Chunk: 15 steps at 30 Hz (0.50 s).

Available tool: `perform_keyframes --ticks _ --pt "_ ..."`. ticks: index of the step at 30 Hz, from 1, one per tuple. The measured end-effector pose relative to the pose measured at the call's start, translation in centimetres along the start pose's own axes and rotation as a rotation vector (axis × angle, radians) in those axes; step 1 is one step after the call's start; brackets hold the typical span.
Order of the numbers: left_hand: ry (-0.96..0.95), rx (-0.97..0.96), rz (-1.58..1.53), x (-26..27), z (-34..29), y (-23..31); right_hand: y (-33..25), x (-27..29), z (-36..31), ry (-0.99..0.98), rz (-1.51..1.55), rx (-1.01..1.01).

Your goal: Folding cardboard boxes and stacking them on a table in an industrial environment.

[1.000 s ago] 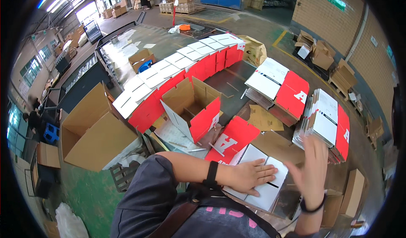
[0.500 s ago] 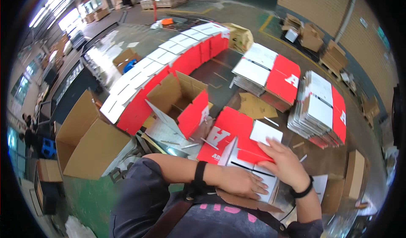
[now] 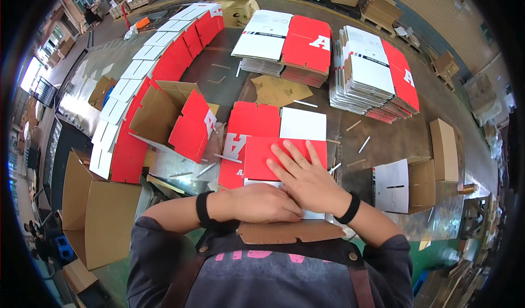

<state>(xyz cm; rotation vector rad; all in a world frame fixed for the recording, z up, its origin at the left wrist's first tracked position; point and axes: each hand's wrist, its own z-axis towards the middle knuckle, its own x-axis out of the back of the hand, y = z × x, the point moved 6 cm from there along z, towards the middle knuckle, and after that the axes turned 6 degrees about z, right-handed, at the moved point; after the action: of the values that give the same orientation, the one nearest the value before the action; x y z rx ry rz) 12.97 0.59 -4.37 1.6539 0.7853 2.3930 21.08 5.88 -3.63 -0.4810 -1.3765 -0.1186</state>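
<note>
In front of me is a partly folded red and white cardboard box [image 3: 257,160], its brown inner flap [image 3: 290,232] sticking out towards my body. My right hand [image 3: 311,185] lies flat on the red flap, fingers spread. Lower down, my left hand [image 3: 262,203] rests across the white flap near the box's close edge; its fingers point right, and their tips sit below my right palm. The left thumb is hidden. Under and left of this box lies a flat red carton sheet [image 3: 249,119], and a white panel [image 3: 303,123] shows beyond the flap.
An erected carton [image 3: 188,125] stands open at left, before a curved row of folded cartons [image 3: 128,83]. Two stacks of flat cartons [image 3: 306,42] [image 3: 372,70] stand beyond. A big brown box [image 3: 109,215] is at left; another open box [image 3: 404,182] lies at right. Cardboard strips [image 3: 363,144] are scattered about.
My view has turned, so the scene is shifted left. My right hand has come down from the flap's far right edge to its middle, spread flat. The red flap now lies lower.
</note>
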Motion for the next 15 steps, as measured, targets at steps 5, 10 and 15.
perform_keyframes --ticks 5,10,15 --pt "0.293 0.291 -0.635 5.3 -2.2 1.7 1.8 3.5 -4.4 -0.215 1.052 0.145" --pt "0.248 0.559 -0.548 7.1 -5.0 3.0 -1.3 7.1 -8.1 0.110 1.010 -0.282" --pt "0.385 0.776 -0.202 7.9 -4.8 1.4 1.8 2.3 -8.4 0.418 1.447 -0.616"
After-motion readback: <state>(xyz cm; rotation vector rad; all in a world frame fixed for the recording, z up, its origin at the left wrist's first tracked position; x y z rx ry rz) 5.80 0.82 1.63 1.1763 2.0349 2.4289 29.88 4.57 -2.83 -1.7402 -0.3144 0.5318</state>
